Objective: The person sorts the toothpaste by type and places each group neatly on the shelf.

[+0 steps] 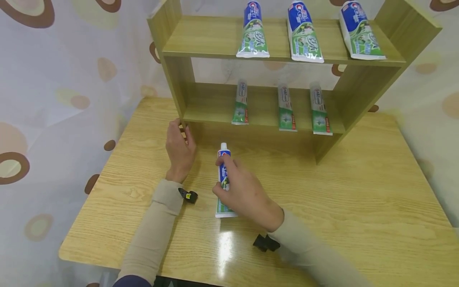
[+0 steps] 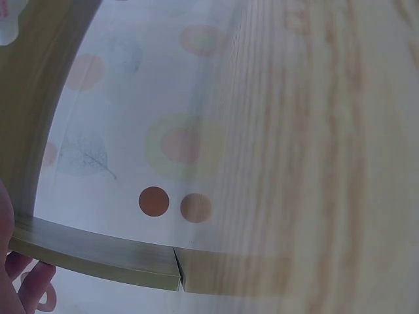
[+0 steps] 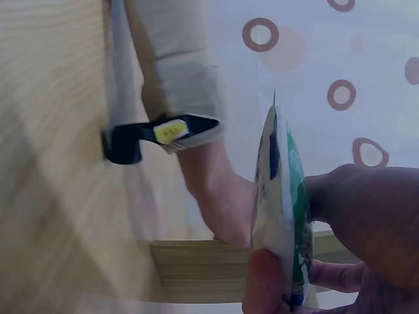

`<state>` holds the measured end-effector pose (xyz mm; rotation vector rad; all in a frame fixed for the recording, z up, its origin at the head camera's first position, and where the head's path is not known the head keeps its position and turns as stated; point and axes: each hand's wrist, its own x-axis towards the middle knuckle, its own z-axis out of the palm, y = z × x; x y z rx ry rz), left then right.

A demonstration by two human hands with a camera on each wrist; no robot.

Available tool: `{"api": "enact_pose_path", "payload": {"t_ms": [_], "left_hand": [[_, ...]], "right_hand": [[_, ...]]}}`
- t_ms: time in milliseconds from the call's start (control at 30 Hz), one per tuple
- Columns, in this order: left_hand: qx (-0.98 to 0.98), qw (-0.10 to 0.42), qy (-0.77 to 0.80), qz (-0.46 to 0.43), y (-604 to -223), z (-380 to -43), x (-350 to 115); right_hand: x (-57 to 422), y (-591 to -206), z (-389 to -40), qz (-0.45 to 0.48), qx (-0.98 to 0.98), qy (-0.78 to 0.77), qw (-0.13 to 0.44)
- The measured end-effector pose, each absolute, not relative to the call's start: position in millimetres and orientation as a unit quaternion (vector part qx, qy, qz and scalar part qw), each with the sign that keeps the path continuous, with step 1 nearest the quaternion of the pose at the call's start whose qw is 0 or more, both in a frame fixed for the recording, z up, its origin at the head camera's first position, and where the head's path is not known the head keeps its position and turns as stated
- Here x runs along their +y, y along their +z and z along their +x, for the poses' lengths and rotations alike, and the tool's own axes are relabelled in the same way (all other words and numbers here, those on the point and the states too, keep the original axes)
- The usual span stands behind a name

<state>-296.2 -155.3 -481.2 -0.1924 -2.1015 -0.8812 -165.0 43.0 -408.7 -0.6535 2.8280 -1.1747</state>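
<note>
My right hand (image 1: 249, 193) holds a blue, white and green toothpaste tube (image 1: 223, 173) above the wooden table, its white cap pointing toward the shelf. Thumb and fingers grip the tube's two sides; the right wrist view shows this tube (image 3: 273, 212) edge-on. At the lower left of a two-tier wooden shelf (image 1: 208, 36), my left hand (image 1: 180, 147) grips the side panel. In the left wrist view, fingers (image 2: 38, 284) curl around the panel's edge (image 2: 98, 255). On the top tier lie several like tubes, among them a Crest tube (image 1: 253, 36).
Slimmer green and white toothpaste tubes (image 1: 285, 109) lie spaced along the lower tier, their ends over its front edge. The table (image 1: 376, 191) extends to both sides of the shelf. Patterned cloth (image 1: 71, 119) hangs behind and beside it. Each wrist carries a black strap mount (image 1: 188, 195).
</note>
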Motion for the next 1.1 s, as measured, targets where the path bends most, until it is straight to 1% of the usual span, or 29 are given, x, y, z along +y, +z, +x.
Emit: {"api": "enact_pose_path", "payload": {"t_ms": [133, 500, 933, 1100], "left_hand": [[-0.836, 0.416, -0.350, -0.078, -481.2, -297.0, -154.5], [-0.842, 0.400, -0.355, -0.076, -480.2, -295.0, -154.7], [-0.827, 0.427, -0.354, -0.093, -482.8, -298.8, -155.3], [-0.822, 0.431, -0.363, -0.084, -482.4, -298.4, -153.8]], "right_hand": [[46.7, -394.3, -168.3, -0.220, 0.904, -0.366, -0.030], [43.4, -350.6, -172.5, -0.240, 0.904, -0.344, -0.079], [31.5, -307.2, -183.5, -0.272, 0.913, -0.291, -0.087], [28.2, -286.3, -188.7, -0.278, 0.924, -0.248, -0.091]]}}
